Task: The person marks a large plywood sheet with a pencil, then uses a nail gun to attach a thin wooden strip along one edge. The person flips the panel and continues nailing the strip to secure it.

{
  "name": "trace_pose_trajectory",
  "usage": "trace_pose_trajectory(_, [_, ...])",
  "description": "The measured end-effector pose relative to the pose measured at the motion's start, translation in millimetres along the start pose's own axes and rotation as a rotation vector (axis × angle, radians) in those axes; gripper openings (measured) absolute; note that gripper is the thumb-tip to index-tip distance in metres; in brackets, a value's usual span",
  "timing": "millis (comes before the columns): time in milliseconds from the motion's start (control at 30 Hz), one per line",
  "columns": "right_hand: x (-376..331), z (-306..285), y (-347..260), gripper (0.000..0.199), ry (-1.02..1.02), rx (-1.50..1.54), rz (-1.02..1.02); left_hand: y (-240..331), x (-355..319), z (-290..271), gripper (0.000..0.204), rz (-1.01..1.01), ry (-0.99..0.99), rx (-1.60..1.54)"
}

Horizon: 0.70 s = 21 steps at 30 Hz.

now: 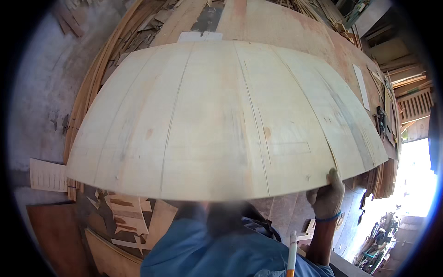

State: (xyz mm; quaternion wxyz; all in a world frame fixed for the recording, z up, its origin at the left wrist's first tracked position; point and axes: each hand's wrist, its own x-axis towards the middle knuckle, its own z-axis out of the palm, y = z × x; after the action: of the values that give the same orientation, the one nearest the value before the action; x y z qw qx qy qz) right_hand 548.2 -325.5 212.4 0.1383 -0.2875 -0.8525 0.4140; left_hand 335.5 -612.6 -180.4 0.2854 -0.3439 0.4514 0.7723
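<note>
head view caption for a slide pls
Gloved right hand grips the near edge of a large pale plywood sheet over a cluttered workbench.

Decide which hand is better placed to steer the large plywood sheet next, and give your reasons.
Right, probably. The right hand grips the near edge of the plywood sheet; the left hand is out of view.

Woodworking shop: stacked veneer strips (92, 78), plywood offcuts (124, 212) (floor littered), large plywood sheet (221, 120).
</note>
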Motion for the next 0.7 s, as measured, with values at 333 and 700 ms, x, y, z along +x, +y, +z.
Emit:
trace_pose_trajectory(333, [-17,18,12,0.041,-0.059,0.316,0.198,37,-33,-28,0.067,-0.029,-0.029,-0.112])
trace_pose_trajectory(700, [-51,117,105,0.05,-0.163,1.351,0.811,107,-214,-128,0.069,0.232,0.106,-0.728])
